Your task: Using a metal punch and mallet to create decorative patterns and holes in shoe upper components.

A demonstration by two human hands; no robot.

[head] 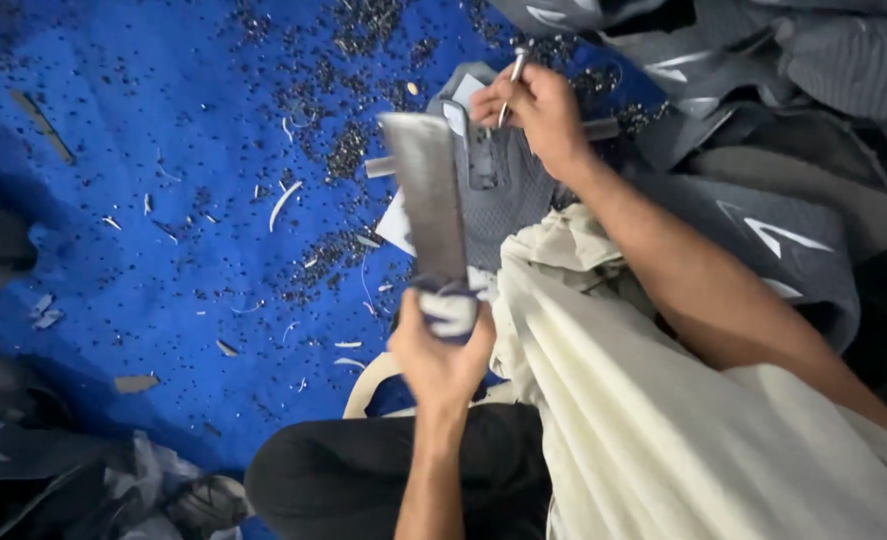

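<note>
Right, the left hand [441,352] is gripping the cloth-wrapped handle [450,306] of a flat grey metal bar [429,195], fingers closed tight round it, and holding the bar raised so it is slanting up and away from the body. The right hand [535,110] is pinching a slim metal punch [510,79] near its lower end, fingers closed on it, the shiny top sticking up past the knuckles. The punch tip is pointing down onto a grey mesh shoe-upper piece [503,200], which is lying just in front of the lap on a blue mat [143,160]. The bar's upper end is sitting just left of the right hand, over the left edge of that mesh piece; can't tell whether it is touching the punch. A small light tab [455,115] is showing on the mesh beside the right fingers.

The mat is carrying lots of tiny dark punched-out bits [348,150] and pale curved offcut strips [283,203], thickest near the mesh piece. More grey cut panels with white swoosh-like marks [778,235] are piling up on the right, and dark scrap pieces [53,470] are lying at lower left. Cream cloth [663,420] is draping over the right thigh; a dark trouser knee [343,475] is showing below the left hand.
</note>
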